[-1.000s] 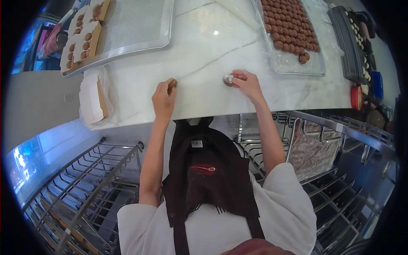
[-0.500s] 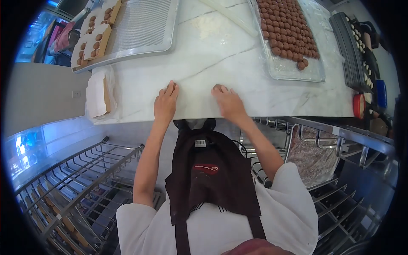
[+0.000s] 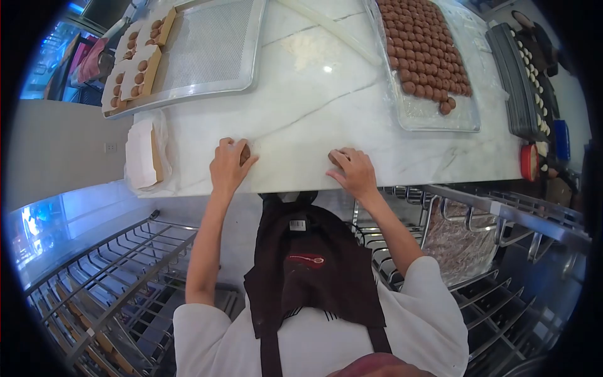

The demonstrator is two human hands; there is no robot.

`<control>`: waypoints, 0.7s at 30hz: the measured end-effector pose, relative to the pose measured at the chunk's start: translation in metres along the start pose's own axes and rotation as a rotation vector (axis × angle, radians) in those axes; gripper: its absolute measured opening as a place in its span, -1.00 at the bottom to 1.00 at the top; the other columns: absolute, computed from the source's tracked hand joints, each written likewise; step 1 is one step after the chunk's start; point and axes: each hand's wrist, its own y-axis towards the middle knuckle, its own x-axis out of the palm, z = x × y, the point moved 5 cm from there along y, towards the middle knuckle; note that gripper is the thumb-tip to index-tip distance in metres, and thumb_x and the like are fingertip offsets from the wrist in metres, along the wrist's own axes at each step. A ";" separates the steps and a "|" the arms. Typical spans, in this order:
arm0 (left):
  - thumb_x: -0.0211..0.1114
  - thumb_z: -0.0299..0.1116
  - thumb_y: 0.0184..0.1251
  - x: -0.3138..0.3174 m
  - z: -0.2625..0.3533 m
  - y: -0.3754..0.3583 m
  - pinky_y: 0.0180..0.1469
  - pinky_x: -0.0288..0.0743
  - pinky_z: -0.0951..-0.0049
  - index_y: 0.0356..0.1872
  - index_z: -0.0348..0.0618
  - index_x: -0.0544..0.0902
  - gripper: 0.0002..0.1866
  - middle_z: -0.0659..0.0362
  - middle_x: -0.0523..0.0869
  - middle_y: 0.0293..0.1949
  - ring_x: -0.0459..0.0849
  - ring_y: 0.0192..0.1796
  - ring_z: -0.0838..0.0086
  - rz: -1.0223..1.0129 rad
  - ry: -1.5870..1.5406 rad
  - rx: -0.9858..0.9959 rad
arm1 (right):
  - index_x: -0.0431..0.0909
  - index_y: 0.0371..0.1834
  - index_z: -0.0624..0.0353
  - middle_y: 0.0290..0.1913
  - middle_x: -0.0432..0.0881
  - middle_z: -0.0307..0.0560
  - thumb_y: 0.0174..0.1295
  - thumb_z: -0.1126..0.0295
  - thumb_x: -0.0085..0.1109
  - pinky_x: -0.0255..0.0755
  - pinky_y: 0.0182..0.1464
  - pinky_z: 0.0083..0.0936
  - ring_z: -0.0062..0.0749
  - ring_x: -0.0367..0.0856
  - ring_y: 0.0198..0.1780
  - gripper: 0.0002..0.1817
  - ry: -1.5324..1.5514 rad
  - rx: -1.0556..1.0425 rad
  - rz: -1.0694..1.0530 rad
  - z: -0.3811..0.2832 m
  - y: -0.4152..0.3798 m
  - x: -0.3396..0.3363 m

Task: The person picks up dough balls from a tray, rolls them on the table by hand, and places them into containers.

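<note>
Near the front edge of the marble table, my left hand curls round a brown dough ball, its thumb at the ball's right side. My right hand is cupped over another brown dough ball, which shows partly between thumb and fingers. Both hands rest low on the tabletop, a short span apart. Rows of similar brown balls fill most of a plastic-lined tray at the right. At the upper left, paper boxes holding brown balls sit on a perforated metal tray.
A translucent rolling pin lies at the back beside scattered flour. White folded boxes in plastic stand at the left table edge. Dark stacked trays and a red tin are on the right. Metal racks flank me.
My hands have moved apart, left hand leftward and right hand rightward, each still at its dough ball. The whole view has shifted slightly, with the table sitting lower.
</note>
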 end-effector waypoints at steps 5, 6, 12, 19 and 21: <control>0.35 -0.21 0.28 0.024 0.007 0.033 0.37 0.29 -0.06 0.28 0.03 0.56 -0.49 0.08 0.46 0.36 0.43 0.35 0.04 0.053 0.049 0.444 | 0.51 0.30 0.04 0.28 0.50 -0.01 0.19 0.25 0.31 0.31 0.27 -0.04 0.00 0.45 0.26 -0.44 -0.067 0.048 0.022 0.000 0.040 0.033; 0.30 -0.25 0.33 0.032 0.013 0.032 0.45 0.18 -0.11 0.33 0.02 0.53 -0.48 0.10 0.41 0.44 0.35 0.44 0.01 0.104 0.041 0.564 | 0.47 0.36 0.07 0.40 0.43 0.05 0.24 0.23 0.24 0.21 0.39 0.04 0.06 0.35 0.41 -0.42 -0.175 0.002 0.084 -0.006 0.043 0.040; 0.26 -0.23 0.37 0.033 0.003 0.022 0.50 0.05 -0.21 0.42 0.02 0.45 -0.42 0.18 0.34 0.51 0.23 0.55 0.10 -0.045 0.097 0.522 | 0.35 0.47 0.11 0.58 0.15 0.15 0.27 0.15 0.17 -0.20 0.50 0.35 0.28 0.06 0.56 -0.31 -0.197 -0.024 -0.164 0.009 0.024 0.049; 0.22 -0.22 0.38 0.049 0.042 0.062 0.45 0.02 -0.39 0.42 0.01 0.46 -0.44 0.15 0.39 0.48 0.20 0.56 0.02 0.167 0.068 0.307 | 0.30 0.50 0.17 0.58 0.14 0.22 0.24 0.10 0.21 -0.15 0.47 0.43 0.43 0.04 0.54 -0.23 -0.182 0.202 0.108 -0.010 0.085 0.074; 0.24 -0.22 0.38 0.046 0.042 0.043 0.45 0.05 -0.37 0.40 0.00 0.48 -0.44 0.15 0.40 0.48 0.20 0.55 0.01 0.128 0.061 0.338 | 0.33 0.47 0.19 0.55 0.20 0.21 0.23 0.17 0.24 -0.10 0.49 0.33 0.36 0.09 0.54 -0.27 -0.088 0.039 -0.038 -0.031 0.065 0.088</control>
